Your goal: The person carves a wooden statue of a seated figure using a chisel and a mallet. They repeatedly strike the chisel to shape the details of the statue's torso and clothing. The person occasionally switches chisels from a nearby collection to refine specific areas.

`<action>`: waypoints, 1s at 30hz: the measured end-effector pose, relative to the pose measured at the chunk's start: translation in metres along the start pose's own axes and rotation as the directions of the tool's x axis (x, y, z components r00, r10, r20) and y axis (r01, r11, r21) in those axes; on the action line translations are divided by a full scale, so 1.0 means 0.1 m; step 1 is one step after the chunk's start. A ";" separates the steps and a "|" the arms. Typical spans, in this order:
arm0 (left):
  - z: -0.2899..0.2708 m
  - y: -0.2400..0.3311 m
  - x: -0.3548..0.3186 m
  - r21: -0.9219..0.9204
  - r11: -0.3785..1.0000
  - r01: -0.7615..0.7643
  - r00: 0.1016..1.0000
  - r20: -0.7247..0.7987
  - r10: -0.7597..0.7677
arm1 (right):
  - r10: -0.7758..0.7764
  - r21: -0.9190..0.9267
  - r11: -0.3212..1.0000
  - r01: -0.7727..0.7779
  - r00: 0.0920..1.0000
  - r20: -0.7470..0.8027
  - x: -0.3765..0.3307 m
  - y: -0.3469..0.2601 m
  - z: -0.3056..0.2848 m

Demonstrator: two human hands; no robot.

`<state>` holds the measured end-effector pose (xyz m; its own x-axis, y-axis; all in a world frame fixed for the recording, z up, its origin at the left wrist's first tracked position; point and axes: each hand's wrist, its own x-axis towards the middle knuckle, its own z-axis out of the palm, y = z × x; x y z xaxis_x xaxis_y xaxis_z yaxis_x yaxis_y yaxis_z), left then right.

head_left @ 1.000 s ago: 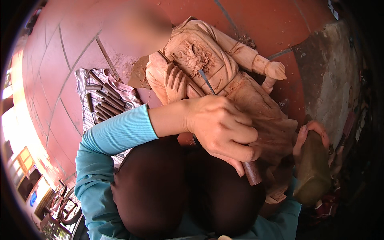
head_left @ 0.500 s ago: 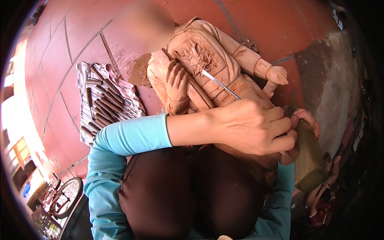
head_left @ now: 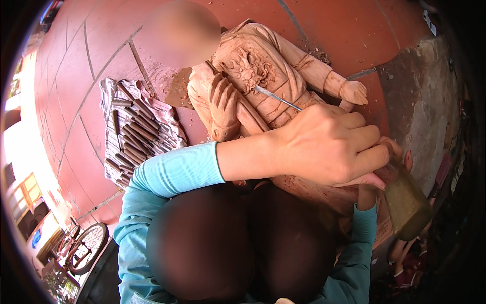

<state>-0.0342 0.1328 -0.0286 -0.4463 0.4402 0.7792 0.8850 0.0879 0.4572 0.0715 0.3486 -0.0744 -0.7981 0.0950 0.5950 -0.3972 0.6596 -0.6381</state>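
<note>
A carved wooden figure (head_left: 288, 76) in robes lies on its back before me, with a relief on its chest. My left hand (head_left: 329, 144) is closed around a chisel (head_left: 277, 98); its handle is hidden in the fist, and the metal blade points up-left with its tip at the relief's lower edge. Behind and right of that fist, my right hand (head_left: 398, 148) is wrapped round a wooden mallet (head_left: 409, 209), a heavy brownish-green block. The left fist covers part of the right hand. The mallet's grip is mostly out of sight.
On the left, a striped cloth (head_left: 112, 99) bears several dark-handled tools (head_left: 139, 129). Red tiles (head_left: 66, 116) cover the floor, with wood chips (head_left: 320, 54) by the figure. A grey slab (head_left: 420, 96) lies at right. A bicycle (head_left: 86, 248) stands at lower left.
My left fist has shifted slightly right, and the chisel lies at a slightly flatter angle. The mallet has moved a little to the right. Both hands keep their hold.
</note>
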 end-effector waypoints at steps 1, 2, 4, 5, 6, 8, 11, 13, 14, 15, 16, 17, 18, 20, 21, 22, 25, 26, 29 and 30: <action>0.00 -0.01 0.00 0.006 1.000 -0.008 1.000 -0.006 0.008 | 0.051 -0.160 0.986 -0.051 0.999 -0.008 -0.04 -0.05 0.01; 0.00 -0.01 0.00 0.014 1.000 -0.015 1.000 -0.011 0.015 | 0.121 -0.165 0.978 -0.126 0.992 -0.040 -0.06 -0.06 0.01; 0.01 -0.01 0.00 0.005 1.000 -0.007 1.000 -0.018 0.007 | 0.283 -0.013 0.958 -0.286 0.953 -0.108 -0.13 -0.04 -0.01; 0.01 -0.02 0.00 0.001 1.000 -0.004 1.000 -0.020 0.004 | 0.269 -0.008 0.962 -0.272 0.955 -0.121 -0.11 -0.04 0.01; 0.00 -0.02 0.00 0.007 1.000 -0.006 1.000 -0.025 0.006 | 0.255 -0.004 0.966 -0.258 0.958 -0.134 -0.09 -0.06 0.03; -0.02 -0.02 0.02 0.018 1.000 -0.011 0.999 -0.036 0.012 | 0.065 -0.223 0.971 -0.088 0.992 -0.107 -0.01 -0.10 0.10; -0.02 -0.02 0.04 0.019 1.000 0.003 0.996 -0.086 -0.001 | 0.002 -0.255 0.967 -0.024 0.997 -0.083 0.01 -0.13 0.14; -0.01 -0.03 0.05 0.009 0.999 0.048 0.991 -0.125 -0.047 | -0.013 -0.177 0.984 0.006 0.999 -0.034 0.04 -0.12 0.11; -0.02 -0.03 0.07 0.004 0.997 0.072 0.987 -0.144 -0.070 | -0.011 -0.232 0.973 0.008 1.000 -0.012 0.03 -0.10 0.06; 0.00 -0.05 0.10 -0.032 0.997 0.076 0.975 -0.206 -0.081 | -0.011 -0.286 0.958 0.013 1.000 0.011 0.03 -0.08 0.01; 0.02 -0.10 0.14 -0.068 0.995 0.079 0.959 -0.267 -0.094 | 0.006 -0.440 0.898 0.004 1.000 0.021 -0.02 -0.04 -0.06; 0.02 -0.12 0.14 -0.078 0.994 0.077 0.954 -0.283 -0.096 | 0.022 -0.453 0.891 -0.015 1.000 0.009 -0.04 -0.02 -0.07; 0.02 -0.14 0.15 -0.088 0.993 0.078 0.949 -0.299 -0.101 | 0.038 -0.465 0.885 -0.034 0.999 0.000 -0.07 -0.01 -0.08; 0.01 -0.13 0.13 -0.078 0.994 0.076 0.951 -0.294 -0.096 | 0.065 -0.395 0.916 -0.071 0.997 -0.028 -0.13 0.04 -0.08; 0.00 -0.11 0.12 -0.075 0.994 0.074 0.963 -0.253 -0.091 | 0.048 -0.302 0.952 -0.052 0.999 -0.020 -0.13 0.06 -0.09; -0.01 -0.09 0.11 -0.072 0.995 0.075 0.973 -0.213 -0.089 | 0.033 -0.205 0.978 -0.033 0.999 -0.007 -0.11 0.06 -0.10; -0.11 -0.05 0.06 -0.077 0.994 0.080 0.995 -0.056 -0.084 | -0.052 -0.049 0.997 0.056 0.996 0.074 0.05 -0.06 -0.04; -0.15 -0.05 0.04 -0.068 0.995 0.069 0.997 -0.026 -0.071 | -0.040 -0.128 0.990 0.051 0.996 0.086 -0.02 0.01 -0.11; -0.11 -0.04 -0.05 -0.116 0.993 0.003 1.000 0.000 -0.003 | 0.073 -0.278 0.960 -0.034 0.989 0.131 0.01 -0.09 -0.13; -0.09 -0.04 -0.09 -0.141 0.990 -0.025 1.000 -0.002 0.025 | 0.110 -0.277 0.958 -0.070 0.986 0.129 0.02 -0.13 -0.10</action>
<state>-0.0348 0.1205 -0.0339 -0.4245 0.4402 0.7912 0.8682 -0.0499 0.4937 0.0794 0.3476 -0.0600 -0.8884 0.0700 0.4538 -0.1991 0.8317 -0.5182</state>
